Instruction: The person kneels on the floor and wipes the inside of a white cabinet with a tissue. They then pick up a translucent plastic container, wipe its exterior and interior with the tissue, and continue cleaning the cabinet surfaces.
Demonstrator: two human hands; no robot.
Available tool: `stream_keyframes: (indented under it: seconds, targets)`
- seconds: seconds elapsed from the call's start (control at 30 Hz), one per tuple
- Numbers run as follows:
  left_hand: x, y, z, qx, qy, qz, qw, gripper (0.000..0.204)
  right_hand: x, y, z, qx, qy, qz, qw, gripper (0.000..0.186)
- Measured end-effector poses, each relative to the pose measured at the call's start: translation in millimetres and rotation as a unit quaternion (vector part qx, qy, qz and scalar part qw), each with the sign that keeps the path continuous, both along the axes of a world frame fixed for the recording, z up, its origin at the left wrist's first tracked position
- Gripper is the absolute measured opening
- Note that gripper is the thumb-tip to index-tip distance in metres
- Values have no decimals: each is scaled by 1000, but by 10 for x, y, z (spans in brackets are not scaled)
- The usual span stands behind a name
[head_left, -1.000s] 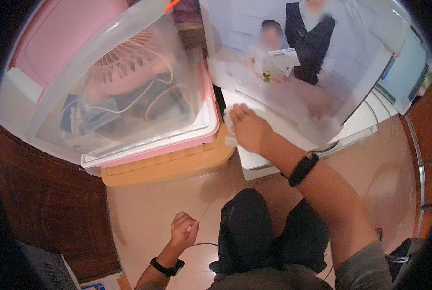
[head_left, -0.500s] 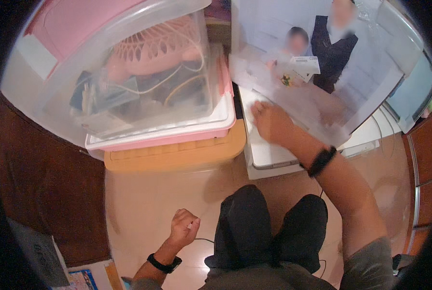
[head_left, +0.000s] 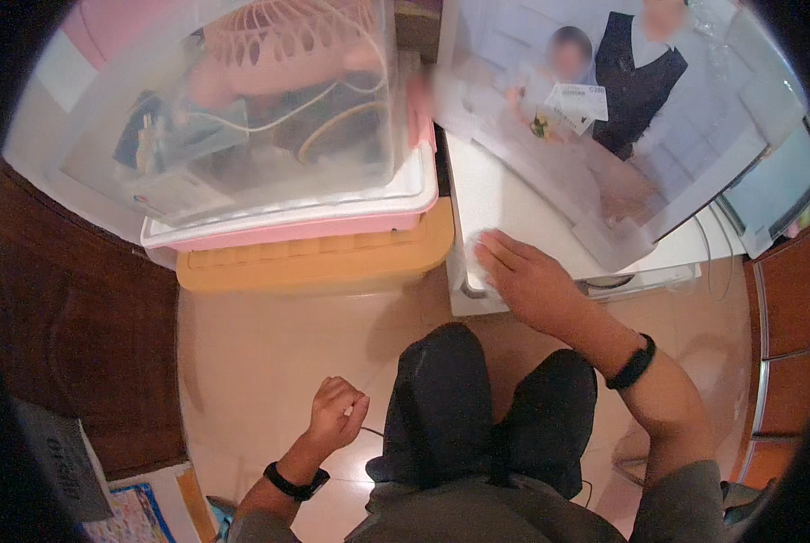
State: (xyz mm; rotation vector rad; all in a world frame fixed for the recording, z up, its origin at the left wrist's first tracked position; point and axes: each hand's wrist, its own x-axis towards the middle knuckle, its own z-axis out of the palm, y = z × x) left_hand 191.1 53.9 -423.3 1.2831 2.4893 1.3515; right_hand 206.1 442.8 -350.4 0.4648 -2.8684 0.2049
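Right hand (head_left: 530, 279): fingers narrow, nearly together, tips at the near left corner of the white lid (head_left: 491, 195); whether they grip anything cannot be told.
Left hand (head_left: 336, 413): curled into a loose fist above the floor (head_left: 269, 348), well apart from the lid; any contents hidden.
White lid: partly covered by the photo panel (head_left: 541, 158); smooth, pale.
Handling: flattened fingers and light, even pressure would probably suit the corner, wrist clear of the panel.
Photo panel: flat, glossy, straight-edged.
Clear bin (head_left: 269, 172): cloudy plastic; pink slotted fan (head_left: 282, 59) inside.
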Motion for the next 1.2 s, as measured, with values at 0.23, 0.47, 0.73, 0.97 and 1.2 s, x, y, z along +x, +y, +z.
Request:
stream_keyframes:
  seconds: [0.23, 0.47, 0.73, 0.97, 1.2]
  targets:
    - [5, -45, -9, -14, 12, -3, 1000, 13, 699, 528, 183, 102, -34, -52, 993, 60]
    - [-81, 21, 30, -30, 31, -26, 999, 12, 300, 116, -235, -13, 49, -25, 998, 53]
    - [-368, 296, 635, -96, 57, -60, 992, 13, 356, 10, -71, -104, 27, -21, 994, 44]
    - [-989, 440, 1409, -173, -11, 18, 985, 16, 914, 575, 10, -124, -31, -126, 984, 47]
    - [-639, 1202, 1878, -267, -113, -46, 956, 13, 1902, 937, 233, -236, -187, -240, 923, 49]
